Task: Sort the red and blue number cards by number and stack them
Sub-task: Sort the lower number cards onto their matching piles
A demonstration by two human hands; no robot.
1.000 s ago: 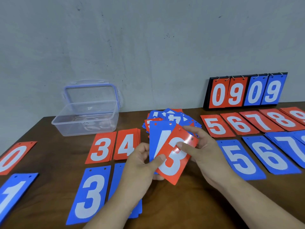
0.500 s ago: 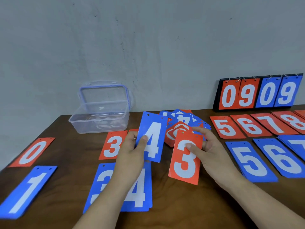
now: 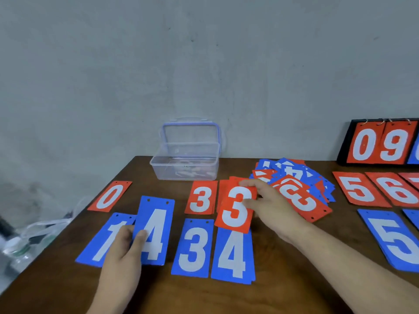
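Hidden: blue 1 card [image 3: 102,242] partly covered by the left hand and its card; red pile edge [image 3: 223,184] behind the held red 3, number unreadable.
Cut off: scoreboard [image 3: 381,143] clipped at the right, read "0 9" in red; red 6 card [image 3: 395,189] and blue 5 card [image 3: 394,240] clipped too.
Blurred: bottles [image 3: 15,248] beside the table [image 3: 294,295].
Left hand [image 3: 123,251]: gripped a blue 4 card [image 3: 156,232], thumb on its face.
Right hand [image 3: 273,206]: pinched a red 3 card [image 3: 237,208], just right of the red 3 pile [image 3: 200,197], overlapping the blue 4 pile [image 3: 232,257].
Readable: red 0 card [image 3: 110,196], blue 3 card [image 3: 192,248], red 5 card [image 3: 358,189].
Loose heap [image 3: 292,172]: numbers jumbled, behind the right hand.
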